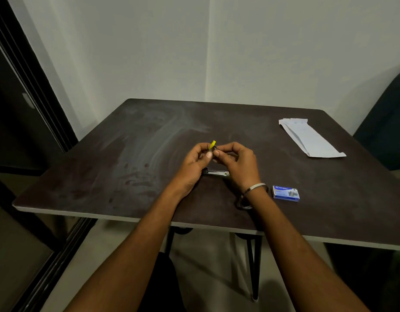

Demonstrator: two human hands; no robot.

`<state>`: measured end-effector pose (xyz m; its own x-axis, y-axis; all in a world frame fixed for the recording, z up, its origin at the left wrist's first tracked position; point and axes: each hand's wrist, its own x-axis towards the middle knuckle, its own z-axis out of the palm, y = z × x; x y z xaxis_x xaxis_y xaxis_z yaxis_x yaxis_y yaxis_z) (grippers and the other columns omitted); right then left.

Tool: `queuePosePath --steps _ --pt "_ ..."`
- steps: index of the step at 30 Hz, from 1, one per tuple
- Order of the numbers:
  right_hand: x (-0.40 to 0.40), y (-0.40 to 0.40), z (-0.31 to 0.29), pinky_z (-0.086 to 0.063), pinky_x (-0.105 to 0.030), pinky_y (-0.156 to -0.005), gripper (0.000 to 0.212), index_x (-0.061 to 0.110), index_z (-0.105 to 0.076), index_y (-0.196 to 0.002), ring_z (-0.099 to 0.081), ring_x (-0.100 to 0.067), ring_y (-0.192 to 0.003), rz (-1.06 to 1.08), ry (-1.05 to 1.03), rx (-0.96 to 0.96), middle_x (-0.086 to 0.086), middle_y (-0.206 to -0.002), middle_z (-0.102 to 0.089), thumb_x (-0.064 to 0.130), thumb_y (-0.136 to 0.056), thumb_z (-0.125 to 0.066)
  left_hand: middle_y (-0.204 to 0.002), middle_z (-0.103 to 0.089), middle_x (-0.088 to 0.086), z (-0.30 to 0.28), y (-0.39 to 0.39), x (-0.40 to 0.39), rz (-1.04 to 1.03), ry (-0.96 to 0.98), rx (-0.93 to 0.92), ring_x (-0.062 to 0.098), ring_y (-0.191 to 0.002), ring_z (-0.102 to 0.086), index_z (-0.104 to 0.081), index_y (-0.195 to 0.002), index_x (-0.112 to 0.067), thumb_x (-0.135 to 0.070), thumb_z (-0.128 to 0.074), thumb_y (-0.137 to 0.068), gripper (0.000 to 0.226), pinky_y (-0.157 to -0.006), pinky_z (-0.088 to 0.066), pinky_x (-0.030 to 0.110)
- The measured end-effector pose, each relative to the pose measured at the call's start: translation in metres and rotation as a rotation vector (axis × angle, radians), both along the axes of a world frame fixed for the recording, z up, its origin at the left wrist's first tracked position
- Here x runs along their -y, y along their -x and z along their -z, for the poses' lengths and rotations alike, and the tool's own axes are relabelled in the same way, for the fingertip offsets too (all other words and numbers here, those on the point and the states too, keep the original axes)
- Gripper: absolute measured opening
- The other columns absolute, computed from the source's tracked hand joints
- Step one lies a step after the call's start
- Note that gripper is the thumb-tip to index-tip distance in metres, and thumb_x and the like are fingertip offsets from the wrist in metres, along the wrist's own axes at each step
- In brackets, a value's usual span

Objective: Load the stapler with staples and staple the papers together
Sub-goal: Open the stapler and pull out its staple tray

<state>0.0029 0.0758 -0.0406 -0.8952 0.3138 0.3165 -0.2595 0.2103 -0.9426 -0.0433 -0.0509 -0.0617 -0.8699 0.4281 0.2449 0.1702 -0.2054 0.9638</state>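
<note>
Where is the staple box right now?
The staple box lies on the table near its front edge, just right of the right hand's wrist.

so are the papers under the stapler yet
No, the papers lie at the table's far right, well apart from the stapler held in both hands near the middle.

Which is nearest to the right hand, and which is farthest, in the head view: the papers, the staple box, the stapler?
From the right hand:
1. stapler, held between both hands, touching it.
2. staple box, on the table beside the right wrist.
3. papers, at the far right of the table.
</note>
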Motion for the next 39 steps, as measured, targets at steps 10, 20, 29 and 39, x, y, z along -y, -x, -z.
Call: queuePosePath --steps 10,20,29,39 --pt "-0.007 -0.007 0.006 -0.058 -0.024 -0.077 0.01 0.0 -0.066 -0.094 -0.071 -0.01 -0.073 0.028 -0.071 0.04 -0.006 -0.081 -0.071 0.004 -0.085 -0.068 -0.089 -0.057 -0.006 0.001 0.002 -0.002 -0.055 0.018 0.018 -0.006 -0.076 -0.057 -0.057 -0.101 -0.025 -0.008 -0.045 -0.098 0.021 -0.074 -0.045 0.009" --pt "-0.019 -0.021 0.01 -0.044 -0.004 -0.067 0.009 0.015 -0.072 -0.088 -0.062 -0.004 -0.08 0.131 -0.353 0.15 0.004 -0.088 -0.07 0.02 -0.08 -0.074 -0.078 -0.045 -0.004 -0.002 0.003 0.0 -0.104 -0.106 0.071 0.006 -0.069 -0.038 -0.056 -0.095 -0.02 -0.017 -0.048 -0.089 0.011 -0.07 -0.034 0.02" --pt "-0.023 -0.031 0.012 -0.044 -0.019 -0.079 0.01 0.015 -0.072 -0.085 -0.059 -0.008 -0.09 0.095 -0.505 0.247 0.003 -0.096 -0.067 0.022 -0.079 -0.076 -0.084 -0.05 -0.002 -0.006 0.002 0.002 -0.151 -0.274 0.205 0.008 -0.071 -0.044 -0.054 -0.093 -0.019 -0.001 -0.033 -0.097 0.028 -0.068 -0.034 0.02" --pt "-0.029 -0.038 0.012 -0.041 -0.015 -0.081 0.006 0.022 -0.064 -0.086 -0.059 -0.01 -0.095 -0.012 -0.612 0.219 0.002 -0.103 -0.065 0.019 -0.084 -0.069 -0.077 -0.046 -0.001 -0.009 0.006 0.003 -0.307 -0.443 0.349 0.009 -0.061 -0.041 -0.042 -0.077 -0.019 0.001 -0.042 -0.079 0.02 -0.053 -0.036 0.018"
